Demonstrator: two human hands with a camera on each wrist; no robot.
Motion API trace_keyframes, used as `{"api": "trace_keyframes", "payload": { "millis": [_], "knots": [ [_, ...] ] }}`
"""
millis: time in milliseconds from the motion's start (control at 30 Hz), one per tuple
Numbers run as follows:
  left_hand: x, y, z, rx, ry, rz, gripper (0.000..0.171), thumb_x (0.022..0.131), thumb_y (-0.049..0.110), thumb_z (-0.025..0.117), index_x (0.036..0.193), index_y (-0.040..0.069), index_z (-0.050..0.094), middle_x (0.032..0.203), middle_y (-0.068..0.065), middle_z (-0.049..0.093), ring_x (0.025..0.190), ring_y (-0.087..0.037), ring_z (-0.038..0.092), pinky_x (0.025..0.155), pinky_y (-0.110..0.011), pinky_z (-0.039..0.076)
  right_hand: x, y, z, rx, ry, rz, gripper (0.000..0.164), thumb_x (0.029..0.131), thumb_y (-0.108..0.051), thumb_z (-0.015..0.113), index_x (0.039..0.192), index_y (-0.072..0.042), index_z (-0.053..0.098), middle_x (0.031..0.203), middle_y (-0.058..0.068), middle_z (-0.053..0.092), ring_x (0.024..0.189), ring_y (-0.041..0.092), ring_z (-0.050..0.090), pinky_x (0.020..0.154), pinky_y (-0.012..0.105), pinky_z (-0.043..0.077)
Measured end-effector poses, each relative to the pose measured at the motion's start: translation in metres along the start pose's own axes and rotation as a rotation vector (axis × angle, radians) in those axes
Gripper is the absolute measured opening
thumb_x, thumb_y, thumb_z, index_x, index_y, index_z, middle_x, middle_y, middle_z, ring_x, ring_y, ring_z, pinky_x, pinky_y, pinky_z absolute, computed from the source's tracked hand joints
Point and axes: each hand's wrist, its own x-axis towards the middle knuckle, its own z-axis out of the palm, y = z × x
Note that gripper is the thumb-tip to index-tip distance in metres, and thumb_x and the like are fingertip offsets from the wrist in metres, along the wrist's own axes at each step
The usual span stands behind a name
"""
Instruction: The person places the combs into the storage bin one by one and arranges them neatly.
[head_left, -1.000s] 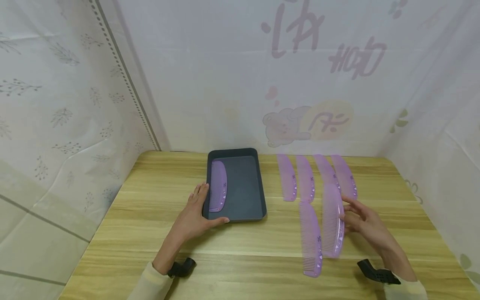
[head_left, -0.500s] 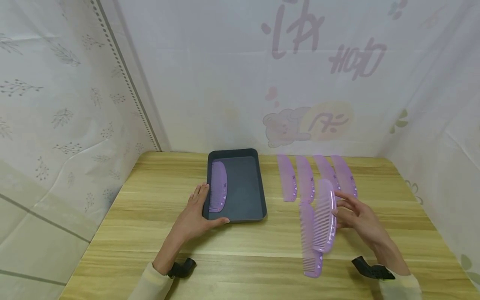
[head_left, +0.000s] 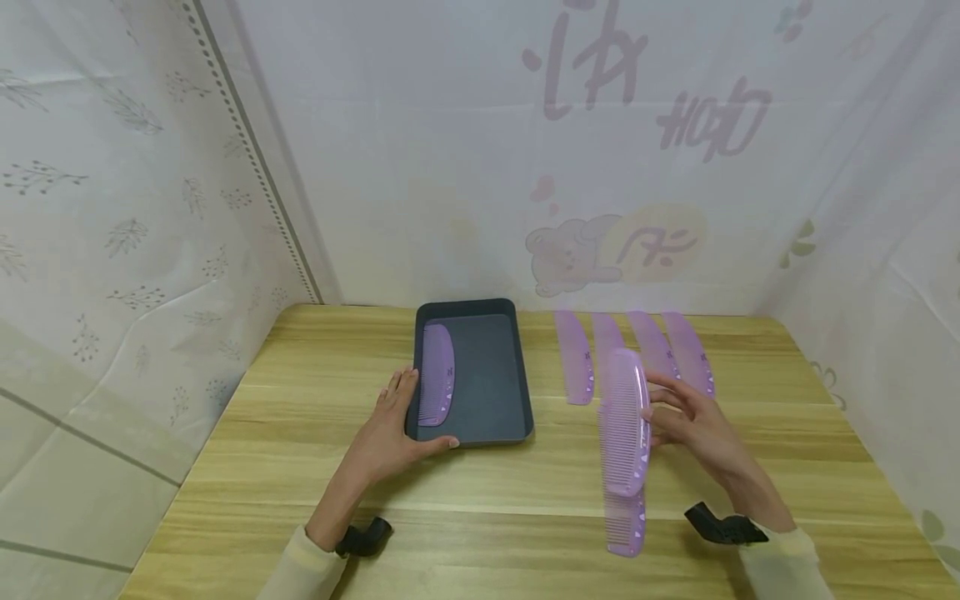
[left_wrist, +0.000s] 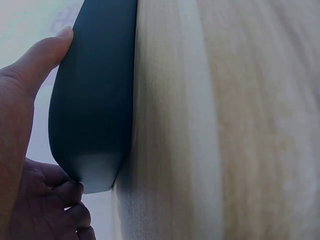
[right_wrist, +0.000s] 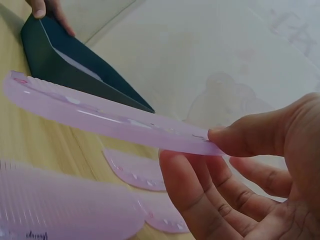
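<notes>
My right hand [head_left: 686, 417] pinches a translucent purple comb [head_left: 626, 425] by its spine, thumb against one face and fingers under the other in the right wrist view. This comb [right_wrist: 100, 112] is lifted, its teeth facing left. Below it, partly covered in the head view, another purple comb [head_left: 624, 529] lies on the table. My left hand [head_left: 386, 429] rests at the near left corner of a dark grey tray [head_left: 491, 439], thumb along the front rim and fingers against the left side. Inside the tray, one purple comb [head_left: 437, 375] lies along the left wall.
Several more purple combs, such as the leftmost one [head_left: 574, 358] and the rightmost one [head_left: 688, 354], lie in a row at the back right of the wooden table [head_left: 495, 517]. A printed cloth [head_left: 420, 167] hangs behind the table's back edge.
My right hand has moved left and slightly away from me with the comb, which now overlaps the front comb and one of the back row. The left hand and tray keep their place.
</notes>
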Motion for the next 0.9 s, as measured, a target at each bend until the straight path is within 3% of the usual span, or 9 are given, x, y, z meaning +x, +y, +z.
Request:
{"api": "trace_keyframes", "payload": {
  "millis": [167, 900],
  "knots": [
    [0.000, 0.000, 0.000, 0.004, -0.004, -0.006, 0.135, 0.069, 0.083, 0.074, 0.167, 0.016, 0.010, 0.174, -0.013, 0.008, 0.158, -0.047, 0.010, 0.118, -0.070, 0.029, 0.007, -0.002, 0.008, 0.011, -0.011, -0.015, 0.059, 0.103, -0.010, 0.061, 0.155, -0.002, 0.034, 0.124, 0.011, 0.063, 0.097, 0.019, 0.072, 0.074, 0.047, 0.064],
    [0.000, -0.001, 0.001, 0.012, 0.000, -0.010, 0.135, 0.068, 0.085, 0.072, 0.167, 0.017, 0.009, 0.174, -0.013, 0.008, 0.157, -0.048, 0.010, 0.117, -0.071, 0.030, 0.035, -0.008, 0.040, 0.066, -0.031, -0.021, 0.064, 0.099, -0.010, 0.068, 0.155, -0.004, 0.038, 0.120, 0.008, 0.062, 0.096, 0.018, 0.072, 0.070, 0.045, 0.064]
  ]
}}
